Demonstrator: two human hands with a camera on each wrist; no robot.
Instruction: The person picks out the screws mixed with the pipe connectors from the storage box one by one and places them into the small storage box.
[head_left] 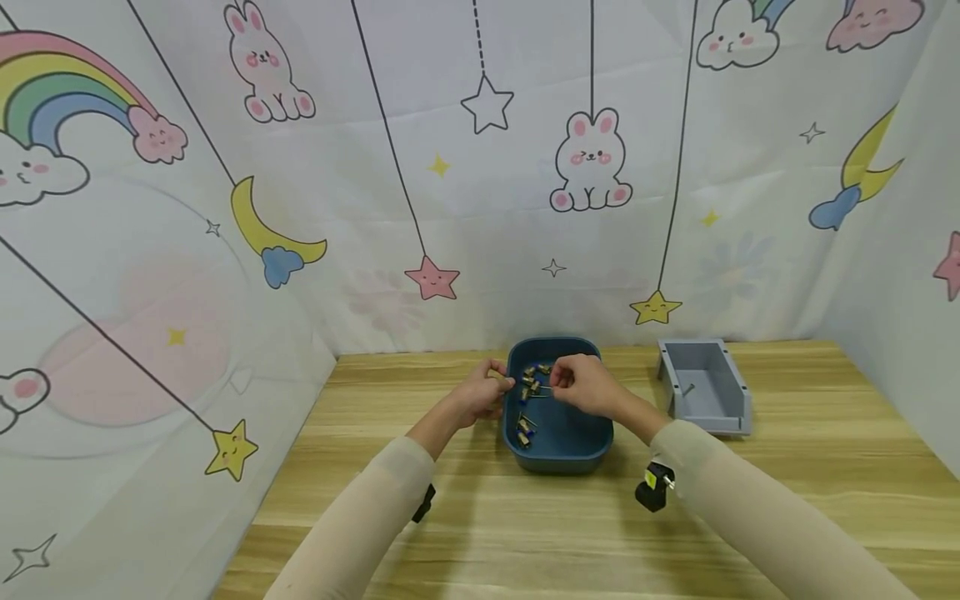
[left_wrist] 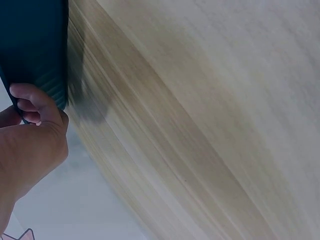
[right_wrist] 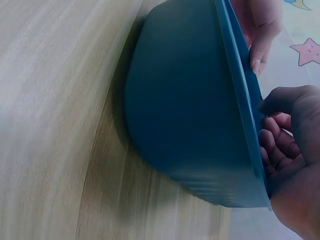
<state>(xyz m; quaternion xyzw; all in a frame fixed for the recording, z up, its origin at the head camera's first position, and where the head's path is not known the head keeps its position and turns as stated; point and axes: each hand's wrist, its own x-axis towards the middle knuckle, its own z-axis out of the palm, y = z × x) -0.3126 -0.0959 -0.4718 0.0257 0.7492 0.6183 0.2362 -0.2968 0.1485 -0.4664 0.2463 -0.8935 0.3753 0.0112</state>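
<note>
My pale sleeves [head_left: 356, 523] frame a smooth, round-cornered blue bin [head_left: 562, 463] pointing lengthwise away; my left hand [head_left: 477, 395] pinches its rim [right_wrist: 239, 75]; my curled right hand's [head_left: 588, 385] hold is unclear.

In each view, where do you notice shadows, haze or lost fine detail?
Head: soft shadows on the table, metallic pieces too small to read clearly; left wrist: pale, washed-out look toward the upper right; right wrist: dark shadow beside the blue bin.

The bin [head_left: 566, 460] stands on the surface [head_left: 555, 542], left of the tray [head_left: 714, 387]. Parts [head_left: 524, 395] lie in the bin's left side; one piece [head_left: 688, 389] lies in the tray, toward its left. The left hand [head_left: 480, 395] is at the bin's left rim, the right hand [head_left: 591, 385] over the bin.
</note>
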